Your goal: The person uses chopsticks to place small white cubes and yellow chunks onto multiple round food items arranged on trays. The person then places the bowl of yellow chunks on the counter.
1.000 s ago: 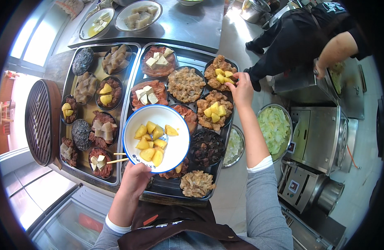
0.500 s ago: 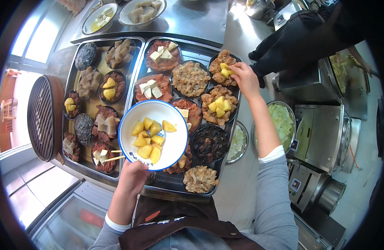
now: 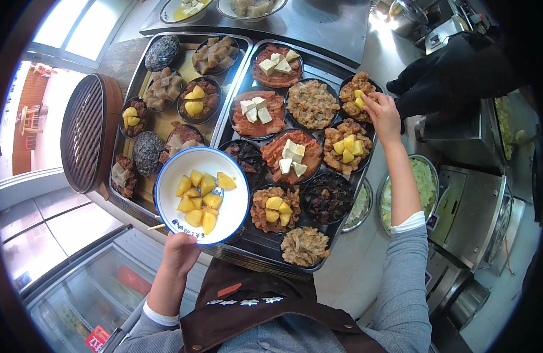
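My left hand [image 3: 180,253] grips the near rim of a white bowl [image 3: 237,203] with a blue edge, tilted toward me. Yellow potato chunks [image 3: 196,200] lie in it. Pale chopsticks [image 3: 156,227] poke out to the left between that hand and the bowl. At the far right corner of the right tray, my right hand [image 3: 383,116] pinches a potato chunk [image 3: 359,102] against a small dark bowl of fried meat pieces [image 3: 351,87]. Just nearer, another bowl of fried meat [image 3: 342,162] has several potato chunks on top. The held bowl hides parts of both trays.
Two metal trays [image 3: 227,103] hold several filled dark bowls, some topped with white cubes [image 3: 256,110]. A round slatted steamer basket [image 3: 83,132] stands left. Bowls of food [image 3: 251,9] sit on the steel counter beyond. Chopped cabbage [image 3: 421,185] is lower right. A person in dark clothes [image 3: 454,76] stands far right.
The view has shifted, so the trays appear farther right. The held bowl has moved left over them, uncovering bowls near the right tray's middle. My right hand stays at the far right fried-meat bowl.
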Demonstrator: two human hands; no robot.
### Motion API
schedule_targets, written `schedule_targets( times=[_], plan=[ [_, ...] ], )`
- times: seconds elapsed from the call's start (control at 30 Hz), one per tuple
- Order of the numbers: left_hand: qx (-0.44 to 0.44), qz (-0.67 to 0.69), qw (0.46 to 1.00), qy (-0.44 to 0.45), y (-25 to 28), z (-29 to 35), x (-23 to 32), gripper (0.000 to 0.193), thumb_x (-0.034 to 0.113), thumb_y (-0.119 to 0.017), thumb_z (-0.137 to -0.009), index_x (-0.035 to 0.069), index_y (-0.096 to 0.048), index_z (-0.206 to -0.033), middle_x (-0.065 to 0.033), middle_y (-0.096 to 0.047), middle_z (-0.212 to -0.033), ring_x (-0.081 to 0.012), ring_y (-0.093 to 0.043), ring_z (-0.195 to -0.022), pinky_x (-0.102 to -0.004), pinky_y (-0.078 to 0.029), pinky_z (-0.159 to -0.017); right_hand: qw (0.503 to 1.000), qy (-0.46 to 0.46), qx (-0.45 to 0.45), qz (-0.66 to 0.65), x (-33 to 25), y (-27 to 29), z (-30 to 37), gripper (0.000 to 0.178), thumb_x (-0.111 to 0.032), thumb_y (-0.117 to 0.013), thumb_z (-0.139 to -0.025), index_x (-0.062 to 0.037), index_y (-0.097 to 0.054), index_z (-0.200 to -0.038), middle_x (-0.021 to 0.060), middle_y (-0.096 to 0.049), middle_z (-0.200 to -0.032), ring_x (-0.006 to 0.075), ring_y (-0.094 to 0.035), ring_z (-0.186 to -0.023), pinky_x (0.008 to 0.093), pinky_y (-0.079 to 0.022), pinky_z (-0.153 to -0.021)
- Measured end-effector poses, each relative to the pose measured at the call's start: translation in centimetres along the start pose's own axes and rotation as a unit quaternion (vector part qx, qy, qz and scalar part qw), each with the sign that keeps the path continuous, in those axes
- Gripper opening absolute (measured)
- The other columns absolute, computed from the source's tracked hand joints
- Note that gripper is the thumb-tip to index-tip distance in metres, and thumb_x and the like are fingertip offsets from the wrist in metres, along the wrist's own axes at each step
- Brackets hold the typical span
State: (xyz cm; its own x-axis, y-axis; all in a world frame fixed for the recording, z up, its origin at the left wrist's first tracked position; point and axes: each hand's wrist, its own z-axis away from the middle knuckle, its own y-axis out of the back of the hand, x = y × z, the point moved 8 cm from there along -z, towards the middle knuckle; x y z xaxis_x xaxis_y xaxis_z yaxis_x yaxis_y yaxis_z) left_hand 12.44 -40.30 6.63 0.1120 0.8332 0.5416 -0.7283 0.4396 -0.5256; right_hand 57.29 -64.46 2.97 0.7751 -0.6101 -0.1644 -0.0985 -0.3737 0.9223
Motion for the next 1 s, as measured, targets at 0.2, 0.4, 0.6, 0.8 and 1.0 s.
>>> schedule_targets(
  times=[0.2, 0.4, 0.6, 0.8, 1.0],
  plan=[
    [-0.008, 0.016, 1.0, 0.007, -0.1, 0.3, -0.2, 0.074, -0.002, -0.057, -0.066, -0.002, -0.038, -0.138, -0.015, -0.051, -0.135, -0.0288, -0.053, -0.122, -0.0413, -0.043, -0.103, 1.0, -0.019, -0.017, 0.0, -0.9, 0.9, -0.9, 0.035, -0.013, -0.069, -0.081, -0.0144, -0.066, -0.116, 0.003, -0.062, -0.108, 0.0249, -0.059, -0.099, 0.0359, -0.05, -0.083],
    [-0.046, 0.011, 0.998, 0.033, -0.6, -1.2, -0.7, 0.064, -0.004, -0.058, -0.069, -0.002, -0.045, -0.132, -0.0128, -0.056, -0.13, -0.0256, -0.055, -0.12, -0.0397, -0.043, -0.102, 0.992, -0.012, 0.128, -0.015, -5.8, 7.3, -0.9, 0.022, -0.013, -0.066, -0.086, -0.0051, -0.066, -0.107, 0.0088, -0.063, -0.11, 0.0251, -0.061, -0.097, 0.0342, -0.05, -0.079],
    [-0.069, 0.013, 0.997, 0.034, -1.5, -2.2, -0.9, 0.075, -0.002, -0.063, -0.067, -0.002, -0.038, -0.137, -0.0143, -0.052, -0.134, -0.0275, -0.052, -0.123, -0.0396, -0.04, -0.105, 0.918, 0.049, -0.041, -0.392, -24.1, 10.8, 0.7, 0.009, -0.006, -0.065, -0.085, -0.0023, -0.066, -0.093, 0.0099, -0.065, -0.09, 0.0246, -0.062, -0.084, 0.0336, -0.05, -0.073],
    [-0.061, -0.062, 0.996, 0.009, -1.3, -1.9, -1.0, 0.074, 0.003, -0.065, -0.065, -0.005, -0.042, -0.134, -0.0141, -0.055, -0.13, -0.0267, -0.053, -0.12, -0.038, -0.039, -0.104, 0.933, 0.023, -0.085, -0.348, -31.5, 10.9, 2.5, 0.018, -0.005, -0.069, -0.079, -0.0013, -0.066, -0.097, 0.013, -0.064, -0.09, 0.0301, -0.061, -0.081, 0.0373, -0.049, -0.072],
    [-0.007, -0.12, 0.989, 0.089, 6.2, 3.8, -1.1, 0.071, -0.002, -0.061, -0.061, -0.005, -0.045, -0.13, -0.0138, -0.057, -0.125, -0.027, -0.056, -0.116, -0.0376, -0.043, -0.1, 0.886, 0.022, -0.196, -0.42, -39.2, 9.9, 10.6, 0.021, -0.012, -0.068, -0.08, -0.0013, -0.062, -0.097, 0.0092, -0.06, -0.093, 0.0245, -0.058, -0.085, 0.0341, -0.05, -0.072]
  ],
)
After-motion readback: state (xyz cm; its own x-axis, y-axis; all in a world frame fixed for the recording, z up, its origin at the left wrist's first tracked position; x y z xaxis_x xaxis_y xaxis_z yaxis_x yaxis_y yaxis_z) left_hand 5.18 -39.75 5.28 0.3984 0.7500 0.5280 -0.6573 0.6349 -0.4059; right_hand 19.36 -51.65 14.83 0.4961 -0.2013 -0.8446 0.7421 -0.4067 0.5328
